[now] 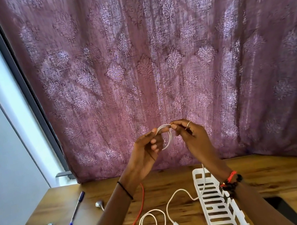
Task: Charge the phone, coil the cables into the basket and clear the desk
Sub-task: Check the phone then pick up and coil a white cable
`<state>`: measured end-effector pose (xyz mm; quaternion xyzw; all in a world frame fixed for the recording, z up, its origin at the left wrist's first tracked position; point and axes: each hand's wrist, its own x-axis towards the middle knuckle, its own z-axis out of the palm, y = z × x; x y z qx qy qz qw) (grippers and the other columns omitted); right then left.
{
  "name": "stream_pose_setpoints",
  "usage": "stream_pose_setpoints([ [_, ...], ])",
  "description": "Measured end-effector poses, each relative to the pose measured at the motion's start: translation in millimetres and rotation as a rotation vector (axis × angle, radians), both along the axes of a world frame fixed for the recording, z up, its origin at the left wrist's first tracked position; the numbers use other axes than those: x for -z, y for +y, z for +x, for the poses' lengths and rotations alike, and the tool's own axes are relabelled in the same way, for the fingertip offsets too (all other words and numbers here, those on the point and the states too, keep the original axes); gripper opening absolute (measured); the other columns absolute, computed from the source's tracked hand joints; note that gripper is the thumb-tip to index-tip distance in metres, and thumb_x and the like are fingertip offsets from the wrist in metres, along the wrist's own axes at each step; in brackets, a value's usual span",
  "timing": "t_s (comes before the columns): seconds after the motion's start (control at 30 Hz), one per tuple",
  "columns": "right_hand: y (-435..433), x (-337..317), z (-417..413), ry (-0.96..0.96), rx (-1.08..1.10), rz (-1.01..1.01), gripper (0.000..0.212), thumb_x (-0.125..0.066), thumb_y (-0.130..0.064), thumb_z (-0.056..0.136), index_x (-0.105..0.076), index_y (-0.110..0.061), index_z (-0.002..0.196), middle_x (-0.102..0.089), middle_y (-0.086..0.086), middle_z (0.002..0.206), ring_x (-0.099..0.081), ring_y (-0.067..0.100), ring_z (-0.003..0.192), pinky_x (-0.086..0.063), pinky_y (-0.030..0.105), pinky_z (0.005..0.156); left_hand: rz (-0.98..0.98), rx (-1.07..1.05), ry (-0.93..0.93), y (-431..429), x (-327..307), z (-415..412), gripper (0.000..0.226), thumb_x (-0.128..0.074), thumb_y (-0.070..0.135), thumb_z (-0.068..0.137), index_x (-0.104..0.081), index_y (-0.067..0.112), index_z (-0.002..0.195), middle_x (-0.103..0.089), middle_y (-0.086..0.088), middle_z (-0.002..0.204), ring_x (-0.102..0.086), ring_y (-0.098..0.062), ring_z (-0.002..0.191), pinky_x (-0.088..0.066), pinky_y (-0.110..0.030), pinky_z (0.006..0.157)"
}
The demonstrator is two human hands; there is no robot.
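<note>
here, centre frame: left hand (147, 147) and right hand (192, 136) raised above wooden desk (269, 171), thumbs and fingertips of both pinching small loop of thin white charging cable (171, 137). loose tail runs down to lower right, crosses white slotted plastic basket (197, 179), ends lower centre. basket nearer right hand.

Black wristband (125, 192) left, red-black bracelets (230, 182) and ring (189, 124) right.

Purple damask-patterned curtain (155, 62), white slotted basket (217, 210), red cable (142, 206), brown wood-grain desk (280, 175)
</note>
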<state>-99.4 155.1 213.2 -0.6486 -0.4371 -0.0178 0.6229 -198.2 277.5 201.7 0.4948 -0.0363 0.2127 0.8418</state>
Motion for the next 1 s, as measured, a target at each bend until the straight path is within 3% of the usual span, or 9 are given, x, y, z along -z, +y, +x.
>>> stream_pose_setpoints([
  [0.13,6.6,9.3,-2.5,-0.053,0.083,0.007,0.018,-0.057,-0.017,0.092,-0.070,-0.017,0.104,-0.058,-0.018,0.064,-0.053,-0.008,0.057,-0.037,0.004,0.056,-0.238,-0.004,-0.021,0.0,-3.6,2.8,0.033,-0.047,0.017,0.087,-0.070,-0.005,0.100,-0.039,0.007,0.056,-0.037,-0.003,0.047,-0.035,-0.013,0.046],
  [0.23,11.0,16.7,-6.7,-0.149,0.152,-0.051,0.022,-0.057,-0.015,0.092,-0.068,-0.015,0.110,-0.068,-0.005,0.083,-0.055,-0.008,0.067,-0.039,0.006,0.065,-0.328,-0.033,-0.030,-1.8,-2.4,3.4,0.034,-0.042,0.012,0.092,-0.069,-0.006,0.101,-0.041,0.006,0.059,-0.039,-0.004,0.048,-0.039,-0.013,0.047],
  [0.33,13.6,23.4,-10.8,-0.251,0.202,-0.145,0.025,-0.054,-0.012,0.093,-0.066,-0.013,0.115,-0.070,0.007,0.103,-0.064,0.014,0.087,-0.049,0.025,0.076,-0.391,-0.067,-0.027,-2.5,-0.4,3.8,0.035,-0.039,0.008,0.092,-0.071,-0.007,0.097,-0.044,0.005,0.058,-0.041,-0.004,0.048,-0.041,-0.014,0.048],
  [0.43,13.8,29.7,-16.6,-0.325,0.237,-0.281,0.029,-0.049,-0.015,0.095,-0.062,-0.011,0.121,-0.067,0.011,0.105,-0.064,0.025,0.094,-0.050,0.033,0.079,-0.430,-0.091,-0.029,-1.5,1.8,4.1,0.031,-0.046,0.008,0.086,-0.069,-0.008,0.100,-0.045,0.005,0.059,-0.043,-0.005,0.049,-0.044,-0.013,0.051],
  [0.57,13.2,37.5,-23.6,-0.382,0.253,-0.435,0.030,-0.043,-0.021,0.098,-0.060,-0.013,0.121,-0.063,0.009,0.104,-0.063,0.027,0.095,-0.050,0.036,0.078,-0.444,-0.165,-0.015,2.2,5.9,5.9,0.028,-0.046,0.005,0.091,-0.071,-0.005,0.095,-0.051,0.004,0.059,-0.049,-0.005,0.050,-0.048,-0.011,0.055],
  [0.77,12.2,45.8,-35.0,-0.444,0.267,-0.526,0.025,-0.041,-0.017,0.097,-0.061,-0.014,0.111,-0.062,0.006,0.106,-0.063,0.030,0.096,-0.049,0.036,0.076,-0.253,-0.376,0.010,0.1,10.3,14.5,0.027,-0.044,0.009,0.097,-0.059,-0.004,0.115,-0.060,0.002,0.068,-0.057,-0.006,0.062,-0.054,-0.014,0.065],
  [0.9,11.7,50.5,-42.0,-0.472,0.235,-0.558,0.023,-0.041,-0.018,0.096,-0.062,-0.015,0.106,-0.063,0.005,0.106,-0.063,0.028,0.096,-0.050,0.036,0.077,-0.071,-0.479,0.001,0.6,12.2,15.4,0.021,-0.046,0.008,0.095,-0.063,0.002,0.105,-0.063,0.002,0.069,-0.060,-0.010,0.066,-0.054,-0.019,0.071],
  [1.0,10.3,53.6,-41.5,-0.482,0.202,-0.593,0.021,-0.041,-0.017,0.095,-0.060,-0.019,0.102,-0.063,0.003,0.105,-0.062,0.027,0.098,-0.050,0.037,0.076,0.269,-0.634,0.098,-2.0,14.5,14.6,0.018,-0.052,0.012,0.094,-0.068,0.008,0.087,-0.068,0.008,0.066,-0.065,-0.003,0.065,-0.051,-0.013,0.066],
])
